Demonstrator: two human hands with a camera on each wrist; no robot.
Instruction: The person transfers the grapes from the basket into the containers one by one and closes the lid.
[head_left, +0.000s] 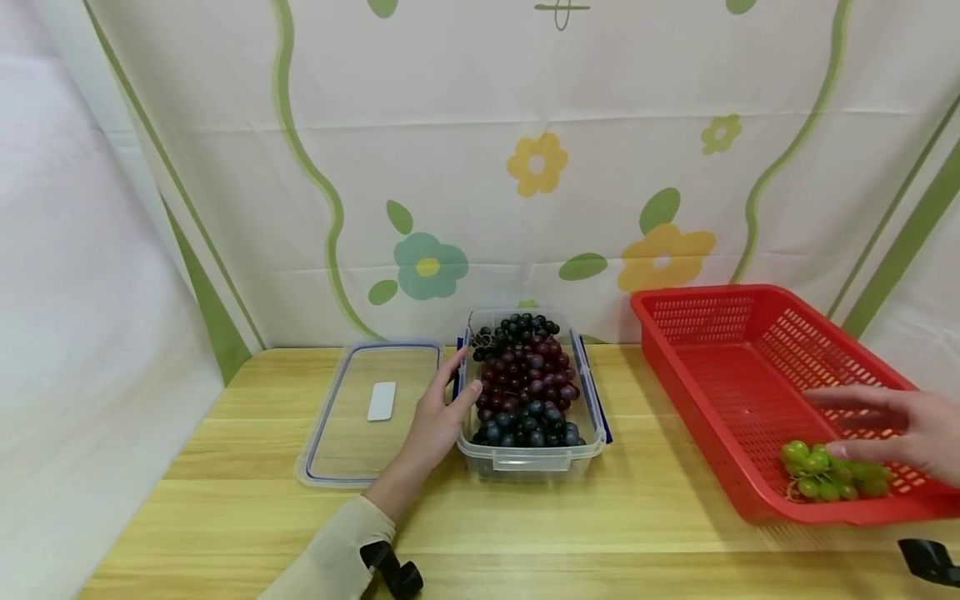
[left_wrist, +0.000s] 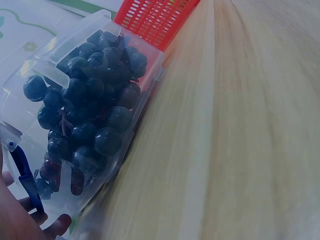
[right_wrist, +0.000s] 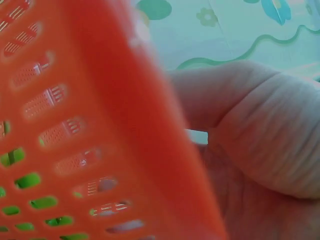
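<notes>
A clear plastic food container (head_left: 530, 464) holds black grapes (head_left: 525, 325) at the back, dark red grapes (head_left: 525, 375) in the middle and blue-black grapes (head_left: 532, 427) in front. My left hand (head_left: 438, 417) rests along its left side, thumb at the rim, fingers beside the blue side latch (left_wrist: 25, 177). On the right, my right hand (head_left: 911, 429) reaches over the near end of a red plastic basket (head_left: 697, 417), fingers loosely spread. Just beneath lies a bunch of green grapes (head_left: 817, 475) on the basket floor. The basket wall hides most of the right fingers in the right wrist view.
A clear lid (head_left: 337, 433) with a blue seal lies flat on the wooden table (head_left: 510, 533), left of the container, bearing a white label (head_left: 382, 401). A floral-patterned cloth (head_left: 450, 167) hangs behind the table.
</notes>
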